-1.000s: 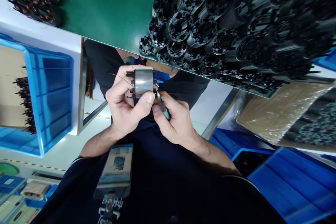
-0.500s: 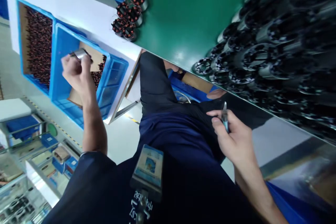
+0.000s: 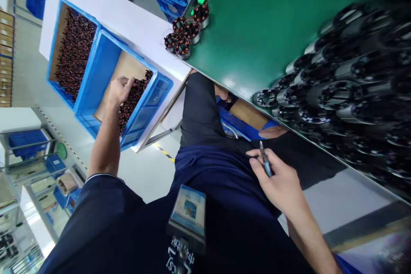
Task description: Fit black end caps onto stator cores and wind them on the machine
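My left hand [image 3: 120, 90] is inside a blue crate [image 3: 84, 103], over the edge of a cardboard sheet [image 3: 128, 65] and beside rows of copper-wound stators [image 3: 134, 97]. Its fingers curl downward, and whatever lies within them is hidden. My right hand [image 3: 279, 175], held low in front of my lap, grips a slim pen-like tool [image 3: 265, 161] with a pointed metal tip and a bluish handle. The tip points up and away from me.
A second crate [image 3: 51, 70] packed with wound stators adjoins the first on a white table [image 3: 105, 2]. On the green bench [image 3: 247, 30] stand several wound stators [image 3: 183, 48] at left and many bare stator cores [image 3: 340, 94] at right. Below the bench edge shows another blue crate [image 3: 237, 125].
My left hand has lowered toward the stator rows in the crate; the silver-sided stator it held is out of sight now. My right hand keeps its tool. The view has shifted.
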A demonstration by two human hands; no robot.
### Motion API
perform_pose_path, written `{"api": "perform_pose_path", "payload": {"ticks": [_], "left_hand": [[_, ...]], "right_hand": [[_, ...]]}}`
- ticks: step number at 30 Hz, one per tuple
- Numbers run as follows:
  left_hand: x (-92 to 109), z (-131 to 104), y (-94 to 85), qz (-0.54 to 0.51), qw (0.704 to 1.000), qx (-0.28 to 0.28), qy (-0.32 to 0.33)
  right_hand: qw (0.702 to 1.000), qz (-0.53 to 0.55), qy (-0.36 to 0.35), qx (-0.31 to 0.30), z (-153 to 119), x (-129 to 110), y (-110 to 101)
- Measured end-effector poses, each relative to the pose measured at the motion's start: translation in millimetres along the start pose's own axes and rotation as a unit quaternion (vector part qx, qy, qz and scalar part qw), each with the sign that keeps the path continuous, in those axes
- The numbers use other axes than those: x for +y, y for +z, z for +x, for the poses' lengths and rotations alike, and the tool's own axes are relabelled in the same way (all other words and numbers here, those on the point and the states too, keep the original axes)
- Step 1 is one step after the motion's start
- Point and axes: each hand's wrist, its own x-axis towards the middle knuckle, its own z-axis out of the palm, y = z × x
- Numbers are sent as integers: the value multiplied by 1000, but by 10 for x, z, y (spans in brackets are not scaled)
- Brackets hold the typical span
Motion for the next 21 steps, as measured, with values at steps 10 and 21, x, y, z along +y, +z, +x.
{"api": "perform_pose_path", "payload": {"ticks": [10,21], "left_hand": [[1146,256,166,-81,969,114,205],[2475,1502,1305,-92,964,125,217]], "right_hand": [[998,-1,-52,-43,28,-277,4],[997,41,-62,-16,-215,-316,41]]}}
